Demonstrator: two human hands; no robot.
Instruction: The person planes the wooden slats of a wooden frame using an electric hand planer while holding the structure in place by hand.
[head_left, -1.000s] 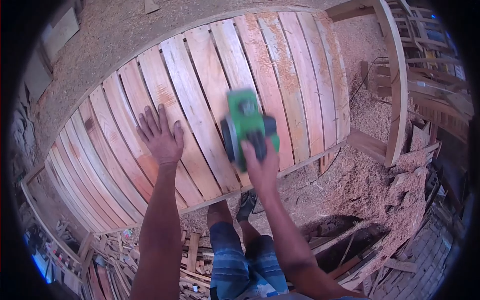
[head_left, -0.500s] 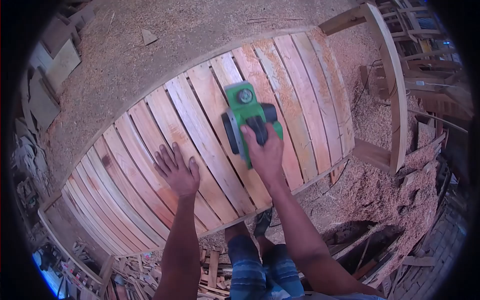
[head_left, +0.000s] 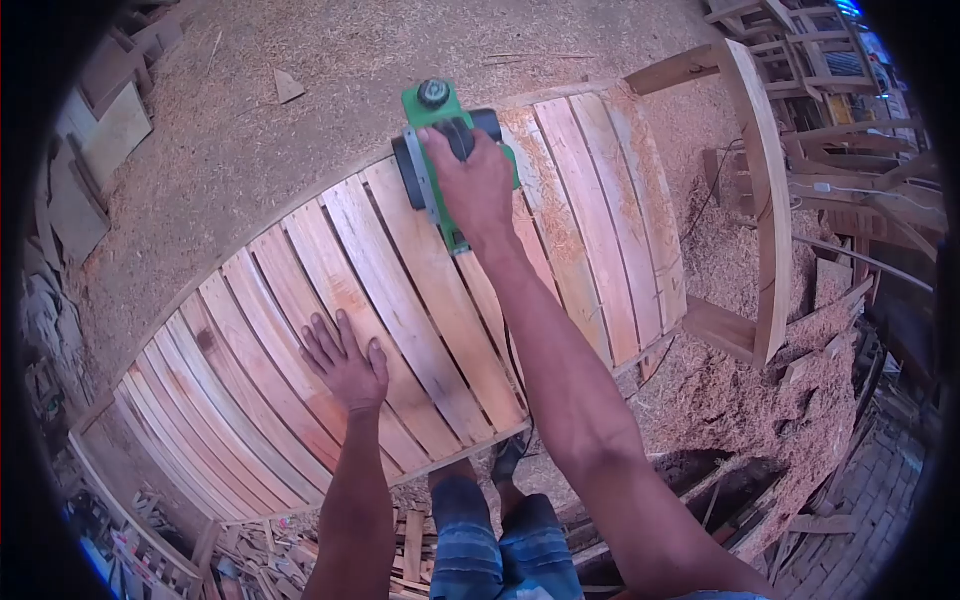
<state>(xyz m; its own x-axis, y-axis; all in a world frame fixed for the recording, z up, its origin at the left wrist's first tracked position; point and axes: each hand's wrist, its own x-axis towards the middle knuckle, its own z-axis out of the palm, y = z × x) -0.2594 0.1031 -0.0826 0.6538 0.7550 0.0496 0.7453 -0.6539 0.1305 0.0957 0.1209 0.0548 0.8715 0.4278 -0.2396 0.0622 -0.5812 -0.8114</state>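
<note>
A green electric planer with a black handle and a round front knob is held in my right hand, fingers wrapped round its handle. It rests across the far edge of the slatted wooden panel, its front end reaching past that edge. My left hand lies flat on the slats to the left, fingers spread, with nothing in it. Narrow dark gaps separate the wooden slats. Shavings lie on the slats right of the planer. The planer's underside is hidden.
A wooden frame with legs stands at the panel's right end. Heaped shavings cover the floor at right. Scrap boards lie at far left, and offcuts litter the near ground. Stacked wooden furniture frames are at upper right.
My right hand has pushed the planer away from me along the slats, from the middle of the panel to its far edge. My left hand stays flat on the slats.
</note>
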